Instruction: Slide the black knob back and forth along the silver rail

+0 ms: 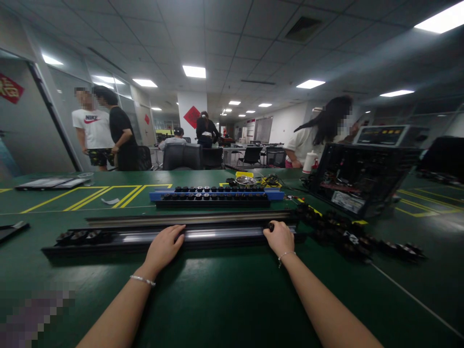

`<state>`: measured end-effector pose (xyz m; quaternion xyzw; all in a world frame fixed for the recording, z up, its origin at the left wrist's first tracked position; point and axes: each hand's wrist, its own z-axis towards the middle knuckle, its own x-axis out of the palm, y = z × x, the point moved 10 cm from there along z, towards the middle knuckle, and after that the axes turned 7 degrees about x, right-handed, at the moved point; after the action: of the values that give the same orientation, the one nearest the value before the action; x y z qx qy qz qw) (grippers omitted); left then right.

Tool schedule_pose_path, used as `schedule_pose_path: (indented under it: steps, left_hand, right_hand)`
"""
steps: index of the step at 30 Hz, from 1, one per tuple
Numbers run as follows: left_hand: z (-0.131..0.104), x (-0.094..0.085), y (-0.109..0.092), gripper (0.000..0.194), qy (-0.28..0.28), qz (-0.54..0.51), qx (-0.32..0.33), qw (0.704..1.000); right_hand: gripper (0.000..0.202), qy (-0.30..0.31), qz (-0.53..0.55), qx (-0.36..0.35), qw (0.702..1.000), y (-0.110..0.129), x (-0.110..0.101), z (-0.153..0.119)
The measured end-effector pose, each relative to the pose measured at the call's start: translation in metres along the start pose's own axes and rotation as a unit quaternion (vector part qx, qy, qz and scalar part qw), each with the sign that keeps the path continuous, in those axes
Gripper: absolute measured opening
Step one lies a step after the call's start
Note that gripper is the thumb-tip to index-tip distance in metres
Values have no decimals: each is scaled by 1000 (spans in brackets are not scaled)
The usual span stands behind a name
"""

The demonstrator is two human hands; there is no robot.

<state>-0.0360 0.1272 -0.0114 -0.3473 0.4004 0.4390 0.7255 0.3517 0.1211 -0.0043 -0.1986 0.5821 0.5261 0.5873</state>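
A long black rail with a shiny metal channel [217, 235] lies across the green table in front of me. My left hand [165, 247] grips it near the middle, fingers curled over its far side. Toward its right end, my right hand [281, 238] pinches a small round black part [270, 226] just at the channel. Several black round parts [79, 236] sit in the rail's left end. Behind it, a second long rail [145, 220] runs parallel. A heap of similar black parts [348, 237] lies to the right of my right hand.
Farther back stands a blue rail [277, 195] with rows of black parts. An opened computer case [358, 179] with a device on top is at right. A metal bowl [245, 181], cables and flat panels [54, 183] lie around. Several people are beyond the table.
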Motion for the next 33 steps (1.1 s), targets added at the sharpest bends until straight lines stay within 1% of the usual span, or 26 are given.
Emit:
schedule_pose_path:
  steps: [4, 9, 13, 17, 21, 27, 33]
  left_hand:
    - [0, -1, 0, 44, 0, -1, -2, 1000]
    - [-1, 0, 1, 45, -2, -6, -1, 1000]
    - [-1, -2, 0, 43, -12, -12, 3, 1000]
    - [-1, -2, -1, 45, -2, -10, 1, 1000]
    - [0, -2, -2, 46, 7, -7, -1, 1000]
    - [0, 0, 0, 45, 6, -2, 1, 1000]
    - [-1, -2, 0, 44, 6, -4, -6, 1000]
  right_hand:
    - [37, -5, -4, 7, 1000, -10, -3, 5]
    - [37, -13, -18, 6, 1000, -17, -8, 9]
    - [37, -10, -34, 28, 999, -27, -11, 13]
    - [37, -12, -42, 37, 998, -38, -15, 19]
    - [37, -16, -51, 48, 997, -52, -18, 26]
    - [39, -19, -62, 67, 996, -74, -23, 38]
    - [41, -20, -65, 69, 995, -81, -24, 41]
